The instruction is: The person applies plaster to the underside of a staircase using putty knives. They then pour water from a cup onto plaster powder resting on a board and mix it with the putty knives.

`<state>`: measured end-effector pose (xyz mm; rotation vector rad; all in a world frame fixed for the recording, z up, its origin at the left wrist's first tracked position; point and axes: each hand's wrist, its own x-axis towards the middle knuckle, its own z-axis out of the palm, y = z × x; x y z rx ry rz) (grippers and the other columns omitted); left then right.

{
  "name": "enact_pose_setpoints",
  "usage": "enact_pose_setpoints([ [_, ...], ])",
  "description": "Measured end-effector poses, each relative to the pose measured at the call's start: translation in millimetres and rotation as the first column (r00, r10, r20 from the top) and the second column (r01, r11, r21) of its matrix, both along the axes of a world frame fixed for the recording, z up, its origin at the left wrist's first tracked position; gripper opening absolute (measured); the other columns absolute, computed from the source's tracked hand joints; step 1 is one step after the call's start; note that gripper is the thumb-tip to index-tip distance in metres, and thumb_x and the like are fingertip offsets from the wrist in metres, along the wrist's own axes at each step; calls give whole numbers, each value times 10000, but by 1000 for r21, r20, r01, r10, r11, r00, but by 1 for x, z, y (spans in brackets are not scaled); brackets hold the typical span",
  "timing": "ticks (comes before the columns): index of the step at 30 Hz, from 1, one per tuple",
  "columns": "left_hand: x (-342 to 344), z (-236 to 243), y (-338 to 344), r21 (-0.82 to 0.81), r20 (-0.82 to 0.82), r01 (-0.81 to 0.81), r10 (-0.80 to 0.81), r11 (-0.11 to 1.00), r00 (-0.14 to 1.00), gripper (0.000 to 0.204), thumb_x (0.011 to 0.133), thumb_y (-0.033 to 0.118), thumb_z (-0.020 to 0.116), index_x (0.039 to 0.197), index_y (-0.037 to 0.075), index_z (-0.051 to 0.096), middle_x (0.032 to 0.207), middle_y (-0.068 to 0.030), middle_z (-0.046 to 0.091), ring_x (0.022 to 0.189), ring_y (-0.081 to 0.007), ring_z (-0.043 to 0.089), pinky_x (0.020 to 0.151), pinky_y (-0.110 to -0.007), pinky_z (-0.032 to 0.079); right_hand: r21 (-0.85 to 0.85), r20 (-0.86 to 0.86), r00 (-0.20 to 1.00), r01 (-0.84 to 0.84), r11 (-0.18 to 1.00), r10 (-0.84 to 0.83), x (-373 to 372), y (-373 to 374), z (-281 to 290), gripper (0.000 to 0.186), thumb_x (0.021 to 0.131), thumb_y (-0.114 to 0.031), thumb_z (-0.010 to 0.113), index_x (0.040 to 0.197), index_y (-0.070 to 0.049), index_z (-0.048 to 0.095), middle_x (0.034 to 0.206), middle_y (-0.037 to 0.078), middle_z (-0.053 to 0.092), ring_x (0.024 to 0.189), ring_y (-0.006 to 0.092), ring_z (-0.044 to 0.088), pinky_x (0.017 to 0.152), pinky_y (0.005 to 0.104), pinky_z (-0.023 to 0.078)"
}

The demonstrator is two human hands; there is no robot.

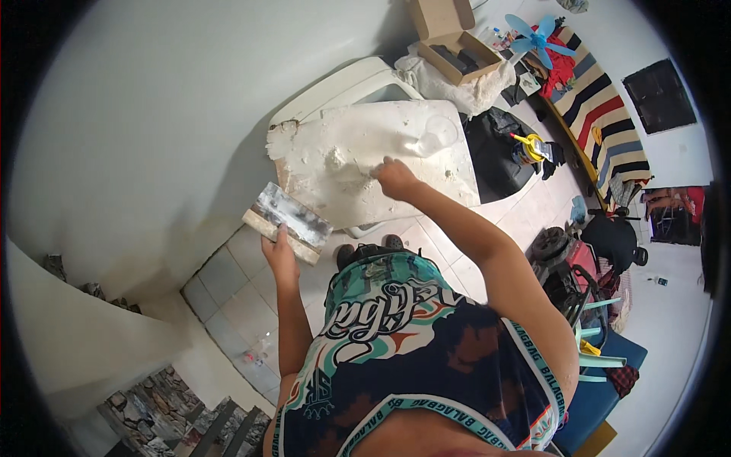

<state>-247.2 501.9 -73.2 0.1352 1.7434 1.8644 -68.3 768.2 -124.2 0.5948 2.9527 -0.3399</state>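
Note:
My left hand (282, 254) is wrapped round the wooden grip of a wide putty knife (293, 217), whose metal blade is smeared with white. It is held beside the near left corner of a worn board (346, 129). White powder and lumps (335, 158) lie scattered over the board. Above its middle, my right hand (396, 180) is closed with the fingers pinched together. Something thin may be in that grip, but I cannot make it out. Toward the board's far right sits a clear plastic container (439, 134), with white powder beside it.
The board rests on a white plastic chair (335, 87) near the wall. Behind stands an open cardboard box (464, 57) on white sacking. A can with a yellow rim (531, 148) stands on the right, beyond black plastic (491, 148). A blue fan (539, 39) is farther back.

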Motion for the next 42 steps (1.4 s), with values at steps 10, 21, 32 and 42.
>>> enact_pose_setpoints([
  [10, 7, 10, 13, 42, 24, 38, -39, 998, 999, 347, 901, 45, 530, 1228, -48, 457, 1179, -113, 550, 1054, -184, 535, 915, -297, 408, -24, -166, 959, 228, 973, -229, -16, 30, -1, 270, 726, 5, 502, 942, -43, 659, 936, 160, 637, 961, 354, 548, 838, 430, 460],
  [21, 37, 22, 93, -258, -448, 340, -424, 904, 787, 292, 859, 139, 579, 1097, -23, 528, 901, -215, 651, 838, -333, 652, 735, -403, 497, -729, -235, 506, 473, 495, -830, 20, 21, 17, 202, 878, -158, 535, 908, 26, 614, 793, 260, 610, 746, 439, 584, 646, 446, 455],
  [32, 82, 22, 181, -601, -498, 424, -733, 677, 463, 352, 814, 137, 550, 1075, -70, 436, 793, -282, 618, 767, -433, 624, 693, -496, 513, -505, -362, 562, 552, 663, -744, 15, -15, 60, 307, 909, -234, 473, 867, 46, 591, 801, 308, 602, 792, 479, 588, 702, 490, 469],
  [42, 33, 2, 183, -502, -563, 324, -587, 802, 582, 356, 817, 142, 567, 1089, -62, 466, 841, -287, 620, 777, -419, 629, 691, -470, 512, -556, -512, 401, 520, 649, -760, 39, 5, 39, 191, 890, -158, 553, 846, 25, 586, 696, 182, 603, 666, 294, 610, 584, 376, 457],
])
